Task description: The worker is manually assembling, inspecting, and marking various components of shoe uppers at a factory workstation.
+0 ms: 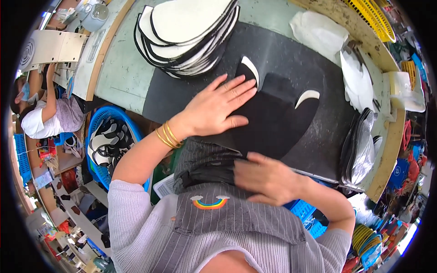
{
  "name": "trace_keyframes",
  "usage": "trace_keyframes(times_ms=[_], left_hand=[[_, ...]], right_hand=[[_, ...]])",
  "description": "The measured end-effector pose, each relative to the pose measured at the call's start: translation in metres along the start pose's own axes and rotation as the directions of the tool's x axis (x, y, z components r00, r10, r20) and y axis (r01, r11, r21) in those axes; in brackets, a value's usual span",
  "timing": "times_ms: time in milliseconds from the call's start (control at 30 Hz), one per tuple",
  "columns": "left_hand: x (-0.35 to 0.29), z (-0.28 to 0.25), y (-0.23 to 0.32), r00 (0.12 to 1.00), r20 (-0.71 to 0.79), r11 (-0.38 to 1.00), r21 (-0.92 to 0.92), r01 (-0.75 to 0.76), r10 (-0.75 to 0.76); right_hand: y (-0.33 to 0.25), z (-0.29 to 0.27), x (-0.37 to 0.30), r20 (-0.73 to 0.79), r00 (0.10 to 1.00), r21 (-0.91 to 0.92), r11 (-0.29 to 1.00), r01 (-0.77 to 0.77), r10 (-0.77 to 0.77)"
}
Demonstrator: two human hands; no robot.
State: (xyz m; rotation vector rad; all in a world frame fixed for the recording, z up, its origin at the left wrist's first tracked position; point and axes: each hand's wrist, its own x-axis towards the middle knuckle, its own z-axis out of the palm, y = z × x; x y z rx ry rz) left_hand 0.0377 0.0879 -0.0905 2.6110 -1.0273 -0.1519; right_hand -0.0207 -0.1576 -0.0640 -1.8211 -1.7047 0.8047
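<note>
My left hand [223, 104] lies flat with its fingers spread, pressing on a black curved fabric piece [268, 125]. That piece rests on a dark mat [330, 120] on the table. A white crescent [251, 69] shows by its upper left edge, near my fingertips, and another white crescent [307, 96] by its upper right. My right hand [268, 179] is off the table's near edge, in front of my apron; motion smears its fingers, and nothing held can be made out. Beyond my left hand stands a stack of white, black-edged panels [193, 25].
Black and silvery curved pieces [362, 145] stand stacked at the table's right end. Crumpled white plastic [318, 29] lies at the back right, below a yellow basket [371, 18]. A blue basket [93, 123] of cut pieces stands left of me. Another person [45, 113] sits at the far left.
</note>
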Motion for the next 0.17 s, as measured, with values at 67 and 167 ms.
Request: trace_keyframes(times_ms=[67,167], left_hand=[[-0.009,0.0,0.003,0.996,-0.092,0.994,0.107,0.003,0.007],[-0.015,-0.017,0.005,0.994,-0.11,0.99,0.143,0.01,0.006]], right_hand=[[0.009,-0.021,-0.005,-0.178,0.981,0.336,0.932,0.137,-0.08],[0.012,-0.058,0.009,-0.494,0.864,-0.251,0.935,-0.251,0.099]])
